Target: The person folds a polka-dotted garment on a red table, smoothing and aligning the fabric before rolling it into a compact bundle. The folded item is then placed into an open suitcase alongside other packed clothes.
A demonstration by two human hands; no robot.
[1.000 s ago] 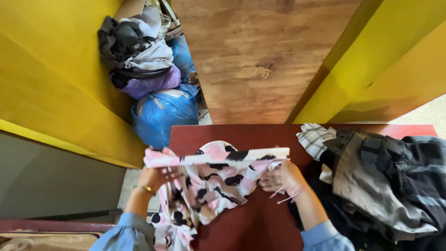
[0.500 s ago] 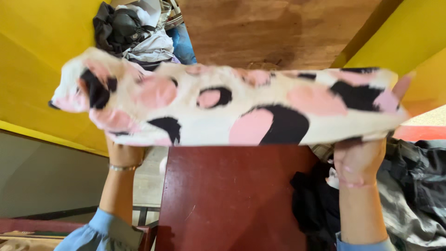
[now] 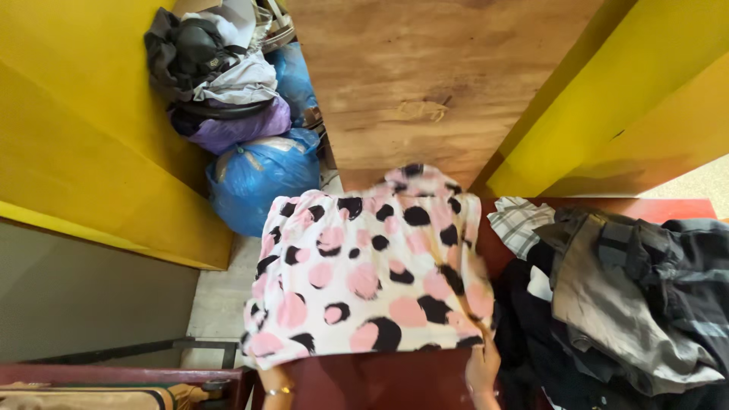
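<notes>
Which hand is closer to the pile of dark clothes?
The right hand. It holds the spotted cloth at its lower right corner, right beside the dark clothes. The left hand is at the cloth's lower left corner, mostly hidden under it, farther from the pile.

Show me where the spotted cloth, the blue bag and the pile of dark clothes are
Spotted cloth point(image 3: 364, 273), head view, middle of the spread fabric.
Blue bag point(image 3: 258, 178), head view, its bulging front.
Pile of dark clothes point(image 3: 630, 304), head view, grey garment on top.
</notes>
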